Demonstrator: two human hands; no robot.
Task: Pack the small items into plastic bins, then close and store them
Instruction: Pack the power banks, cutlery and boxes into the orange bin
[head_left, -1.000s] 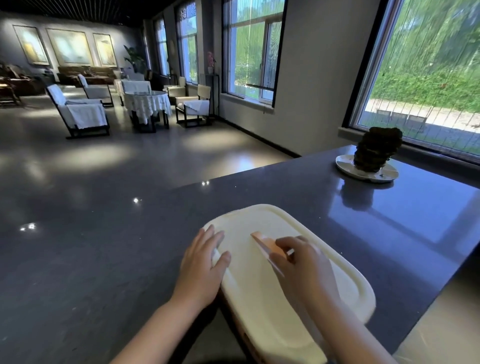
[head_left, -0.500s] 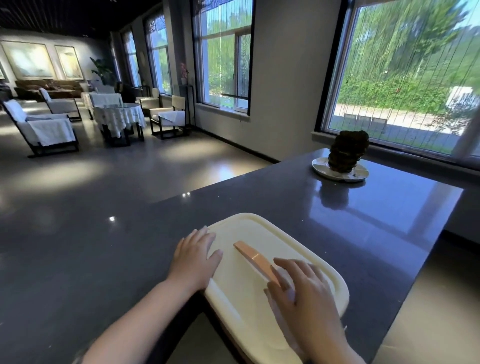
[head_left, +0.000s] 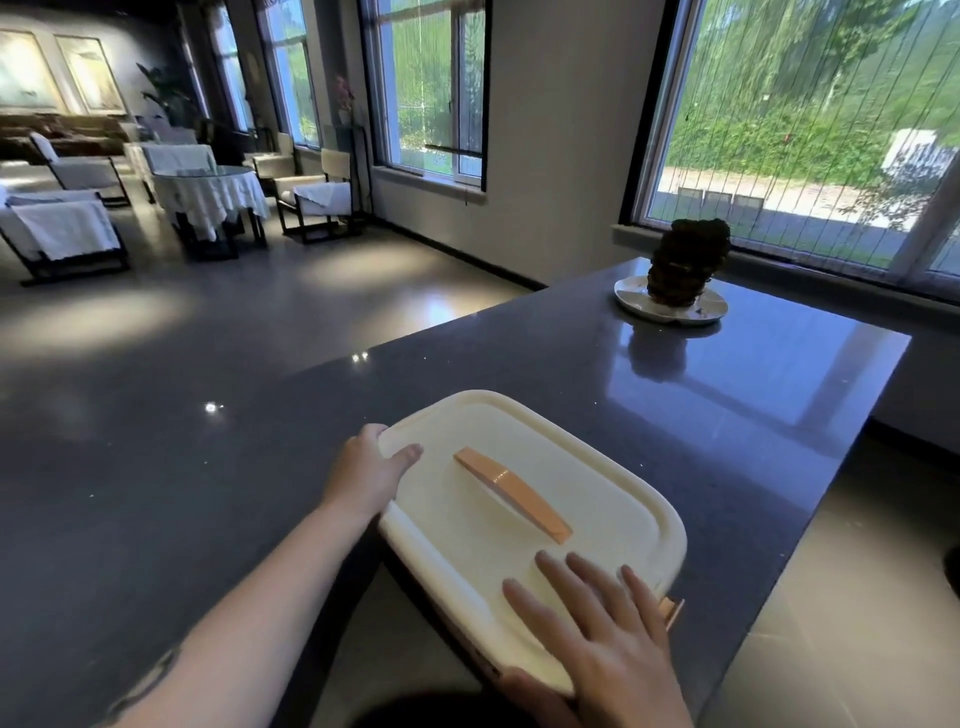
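A cream plastic bin with its lid (head_left: 587, 462) on sits at the near edge of a dark counter (head_left: 519, 353). A flat orange handle (head_left: 511, 493) runs along the middle of the lid. An orange latch (head_left: 672, 610) sticks out at the near right corner. My left hand (head_left: 363, 475) grips the lid's left corner, thumb on top and fingers down the side. My right hand (head_left: 608, 639) lies flat on the lid's near part, fingers spread, thumb at the near rim. The bin's contents are hidden.
A white plate (head_left: 701, 312) bearing a dark lumpy object (head_left: 685, 260) stands at the counter's far end by the window. The counter drops off on the right to a pale floor (head_left: 857, 597). Chairs and a clothed table (head_left: 208, 192) stand far off on the left.
My right hand has let go of the orange handle and slid back to lie flat near the lid's close edge. My left hand has shifted onto the lid's left corner.
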